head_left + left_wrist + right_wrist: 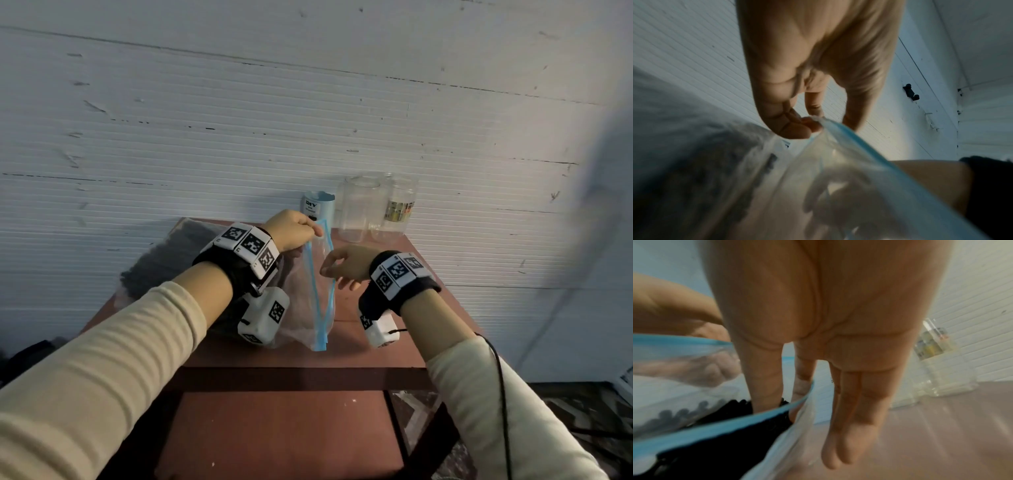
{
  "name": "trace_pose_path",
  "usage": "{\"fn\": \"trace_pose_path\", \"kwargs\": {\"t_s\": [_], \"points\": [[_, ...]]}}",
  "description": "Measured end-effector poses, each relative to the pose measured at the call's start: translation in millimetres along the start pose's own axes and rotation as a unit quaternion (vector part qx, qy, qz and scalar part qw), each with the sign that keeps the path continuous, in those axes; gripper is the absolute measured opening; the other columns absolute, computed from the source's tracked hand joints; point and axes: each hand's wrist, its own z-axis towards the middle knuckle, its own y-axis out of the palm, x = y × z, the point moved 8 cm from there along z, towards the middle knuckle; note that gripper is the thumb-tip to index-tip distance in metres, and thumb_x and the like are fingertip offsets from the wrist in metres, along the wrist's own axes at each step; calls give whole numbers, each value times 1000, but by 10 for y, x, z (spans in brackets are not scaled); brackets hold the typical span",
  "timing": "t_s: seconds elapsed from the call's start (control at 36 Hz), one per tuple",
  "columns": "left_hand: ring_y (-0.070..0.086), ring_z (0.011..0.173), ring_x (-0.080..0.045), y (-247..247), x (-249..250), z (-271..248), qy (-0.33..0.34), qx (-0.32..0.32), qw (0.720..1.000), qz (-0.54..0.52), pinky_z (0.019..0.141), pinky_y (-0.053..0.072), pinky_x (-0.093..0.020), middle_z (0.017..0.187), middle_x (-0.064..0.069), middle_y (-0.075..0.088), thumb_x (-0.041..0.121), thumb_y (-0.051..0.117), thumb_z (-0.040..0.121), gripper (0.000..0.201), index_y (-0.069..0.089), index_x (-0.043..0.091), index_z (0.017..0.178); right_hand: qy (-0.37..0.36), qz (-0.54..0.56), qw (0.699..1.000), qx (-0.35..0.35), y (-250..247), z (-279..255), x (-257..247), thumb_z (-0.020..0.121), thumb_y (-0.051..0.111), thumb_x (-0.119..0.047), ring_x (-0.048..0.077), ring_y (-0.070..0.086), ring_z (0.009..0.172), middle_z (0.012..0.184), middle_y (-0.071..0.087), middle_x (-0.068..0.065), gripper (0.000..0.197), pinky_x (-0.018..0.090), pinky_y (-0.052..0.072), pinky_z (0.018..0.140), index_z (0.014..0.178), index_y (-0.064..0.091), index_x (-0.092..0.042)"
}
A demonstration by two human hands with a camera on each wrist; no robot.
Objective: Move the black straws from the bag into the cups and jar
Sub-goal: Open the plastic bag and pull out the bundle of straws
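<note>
A clear zip bag (pixel 308 301) with a blue rim lies on the table, its mouth held up and apart. Black straws (pixel 161 263) fill its left part. My left hand (pixel 298 233) pinches the far side of the rim (pixel 838 129) between fingertips and thumb. My right hand (pixel 342 269) pinches the near side; in the right wrist view its thumb (pixel 764 378) reaches inside toward the straws (pixel 735 426), while the other fingers hang straight outside. A blue paper cup (pixel 318 205), a clear jar (pixel 359 209) and a clear plastic cup (pixel 397 209) stand behind the bag.
The reddish table (pixel 239 353) stands against a white ribbed wall (pixel 239 120). The cups and jar sit along its back edge at the right. A lower shelf (pixel 291 428) shows under the front edge, and a black cable runs from my right wrist.
</note>
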Motion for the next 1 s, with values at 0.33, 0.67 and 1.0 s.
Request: {"fn": "trace_pose_path", "kwargs": {"t_s": [0.33, 0.67, 1.0], "points": [[37, 48, -10, -369, 56, -203, 12, 24, 982, 188, 37, 26, -17, 71, 2, 47, 2, 57, 88, 23, 60, 18, 104, -51, -5, 999, 0, 46, 204, -349, 80, 68, -5, 27, 65, 102, 114, 64, 12, 54, 42, 52, 94, 121, 53, -37], [64, 101, -27, -765, -30, -349, -15, 18, 985, 168, 62, 53, -28, 137, -14, 54, -2, 42, 93, 53, 48, 18, 142, -95, 27, 995, 17, 191, 212, -671, 88, 55, -6, 33, 64, 106, 132, 51, 19, 58, 52, 55, 86, 130, 30, -37], [56, 113, -16, -1207, 386, -484, 196, 87, 975, -60, 99, 51, -46, 145, 12, 44, -6, 47, 94, 58, 51, 34, 137, -277, 112, 935, 190, -510, -106, -1252, 90, 37, 13, 31, 64, 78, 129, 45, 12, 66, 22, 52, 51, 142, 18, -23]]}}
